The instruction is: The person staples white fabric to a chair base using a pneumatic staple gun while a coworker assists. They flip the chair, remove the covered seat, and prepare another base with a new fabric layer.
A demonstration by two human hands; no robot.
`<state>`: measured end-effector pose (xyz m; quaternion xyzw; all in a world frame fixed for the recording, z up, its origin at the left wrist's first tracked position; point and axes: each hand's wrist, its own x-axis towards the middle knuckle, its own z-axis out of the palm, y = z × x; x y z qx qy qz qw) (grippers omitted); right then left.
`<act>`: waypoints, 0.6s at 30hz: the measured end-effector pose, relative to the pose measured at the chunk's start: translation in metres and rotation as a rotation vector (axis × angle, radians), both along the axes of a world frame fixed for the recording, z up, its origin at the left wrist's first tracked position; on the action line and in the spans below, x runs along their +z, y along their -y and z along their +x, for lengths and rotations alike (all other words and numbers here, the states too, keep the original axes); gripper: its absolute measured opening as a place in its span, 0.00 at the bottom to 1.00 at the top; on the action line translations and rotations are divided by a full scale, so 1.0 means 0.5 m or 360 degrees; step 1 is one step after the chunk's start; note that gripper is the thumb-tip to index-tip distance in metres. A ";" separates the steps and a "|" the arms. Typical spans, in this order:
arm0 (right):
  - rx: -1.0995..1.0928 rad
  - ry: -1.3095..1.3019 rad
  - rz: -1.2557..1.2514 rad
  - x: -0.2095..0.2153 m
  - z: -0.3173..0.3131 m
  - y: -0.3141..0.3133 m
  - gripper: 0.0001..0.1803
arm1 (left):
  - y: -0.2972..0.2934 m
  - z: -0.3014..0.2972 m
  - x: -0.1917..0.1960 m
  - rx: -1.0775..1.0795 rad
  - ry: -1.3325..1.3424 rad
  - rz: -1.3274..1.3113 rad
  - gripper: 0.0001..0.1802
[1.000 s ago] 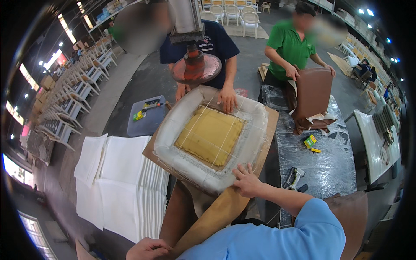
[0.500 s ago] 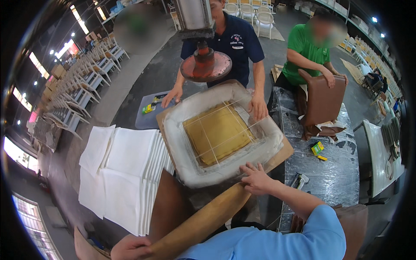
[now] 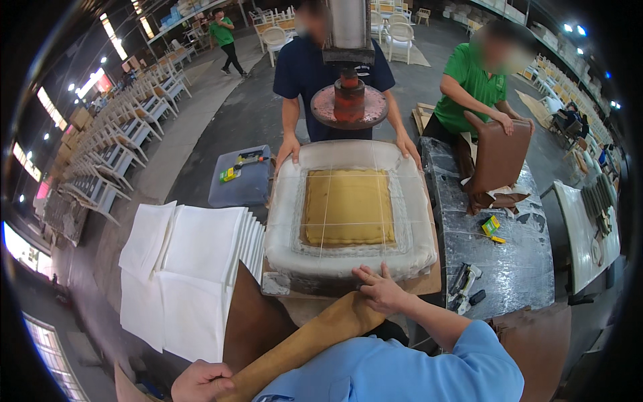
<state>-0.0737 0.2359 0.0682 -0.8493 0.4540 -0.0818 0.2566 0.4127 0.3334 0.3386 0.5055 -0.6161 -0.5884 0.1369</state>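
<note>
Squared up since half a second ago: the seat cushion [image 3: 348, 211], tilted on its board before, now sits straight under the round press plate [image 3: 349, 106], and the co-worker in the dark blue shirt [image 3: 315, 74] has both hands on its far corners.

Right hand [image 3: 380, 289] lies palm down on the near edge of the cushion, fingers [image 3: 368, 273] spread apart and flat against the white foam rim, gripping nothing. Left hand [image 3: 201, 380] is low at the frame's bottom edge, fingers curled closed around the lower end of a tan leather sheet [image 3: 308, 345] that runs up diagonally toward the right hand.

Cushion: white foam ring wrapped in clear film, with a mustard-yellow square pad [image 3: 348, 206] in the middle, resting on a wooden board [image 3: 429, 281]. Press plate hangs above its far edge, apart from it.

Left of the cushion, a fanned stack of white foam sheets [image 3: 181, 268]. Beyond that, a blue-grey bin [image 3: 241, 181] with small tools on its lid. To the right, a film-covered bench [image 3: 502, 254] carrying a staple gun [image 3: 464, 285] and a yellow-green tool [image 3: 491, 226]. A person in a green shirt [image 3: 472, 77] holds a brown seat back [image 3: 499, 154] upright at the bench's far end.
</note>
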 end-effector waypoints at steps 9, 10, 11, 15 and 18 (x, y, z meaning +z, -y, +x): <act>-0.0217 0.0206 0.0023 0.035 0.034 -0.034 0.12 | 0.099 0.112 0.007 -0.0259 -0.0026 -0.0204 0.15; -0.0222 0.0262 0.0041 0.054 0.012 -0.051 0.11 | 0.103 0.131 0.015 -0.0227 0.0003 -0.0255 0.15; -0.0298 0.0305 0.0399 0.098 -0.011 -0.069 0.11 | 0.100 0.156 0.026 -0.0187 0.0040 -0.0300 0.15; -0.0515 0.0289 0.0562 0.337 -0.088 -0.167 0.10 | 0.097 0.211 0.075 -0.0154 0.0198 -0.0462 0.18; -0.0601 0.0120 0.0348 0.527 -0.121 -0.218 0.12 | 0.123 0.223 0.109 -0.0273 0.0195 -0.0522 0.18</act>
